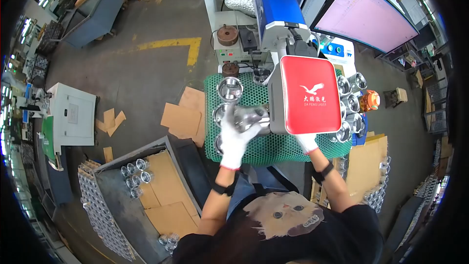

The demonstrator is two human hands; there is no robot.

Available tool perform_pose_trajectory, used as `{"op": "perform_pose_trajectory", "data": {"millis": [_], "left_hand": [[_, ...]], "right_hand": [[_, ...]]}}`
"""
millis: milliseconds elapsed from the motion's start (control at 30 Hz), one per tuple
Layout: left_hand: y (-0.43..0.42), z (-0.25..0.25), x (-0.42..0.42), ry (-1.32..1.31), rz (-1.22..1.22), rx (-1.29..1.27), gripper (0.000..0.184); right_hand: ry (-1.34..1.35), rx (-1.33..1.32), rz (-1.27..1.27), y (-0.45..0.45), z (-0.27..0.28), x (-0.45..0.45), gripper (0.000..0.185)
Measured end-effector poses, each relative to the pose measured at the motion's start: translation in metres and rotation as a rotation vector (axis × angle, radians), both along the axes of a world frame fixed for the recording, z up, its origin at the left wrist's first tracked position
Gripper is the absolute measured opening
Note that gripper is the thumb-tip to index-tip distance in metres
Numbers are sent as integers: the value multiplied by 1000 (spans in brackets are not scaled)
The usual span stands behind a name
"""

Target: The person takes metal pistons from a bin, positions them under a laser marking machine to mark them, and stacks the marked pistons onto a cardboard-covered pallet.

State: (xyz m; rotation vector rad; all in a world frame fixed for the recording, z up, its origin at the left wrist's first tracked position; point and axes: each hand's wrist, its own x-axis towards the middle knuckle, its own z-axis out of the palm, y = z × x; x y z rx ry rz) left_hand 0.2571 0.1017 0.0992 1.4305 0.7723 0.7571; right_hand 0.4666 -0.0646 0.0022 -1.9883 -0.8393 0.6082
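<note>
My left hand (234, 139), in a white glove, is around a shiny metal cup (254, 119) that lies on its side, with the thumb stretched along its near side. Motion blurs the fingers and part of the cup. Other metal cups, one of them an upright metal cup (229, 89), stand in a column just left of this hand on the green perforated mat (273, 154). My right hand (307, 143), also gloved, reaches under the red-topped laser head (312, 95). Its fingers are hidden there, so what it touches does not show.
Right of the laser head are more metal cups (350, 102) and an orange-capped bottle (370, 100). Behind stand a blue machine column (276, 0) and a monitor (366, 14). A grey bin (178, 166) with cardboard and cups is at lower left; a cardboard-topped surface (369, 166) is at right.
</note>
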Motion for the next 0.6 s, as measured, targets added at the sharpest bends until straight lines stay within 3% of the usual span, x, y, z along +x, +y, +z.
{"op": "perform_pose_trajectory", "data": {"millis": [67,100,133,267,367,433,467,600], "left_hand": [[-10,17,-39,-197,97,-279,94],[-12,12,-65,-170,116,-292,95],[-19,15,-89,-158,155,-350,93],[-51,-14,-186,-140,327,-472,81],[-89,-62,-254,-184,578,-646,72],[-108,-45,-279,-177,606,-792,65],[-120,-61,-297,-168,633,-794,64],[-145,-103,-335,-242,634,-878,66]], "right_hand": [[14,-59,197,43,-3,-5,54],[21,-111,322,59,-8,-6,55],[191,-13,332,68,-26,-8,55],[-94,-140,417,85,15,-31,57],[-60,-92,429,80,-22,-15,60],[-132,-64,447,85,-27,-15,62],[-309,-49,426,89,-21,-18,64],[-515,-238,308,111,35,-41,63]]}}
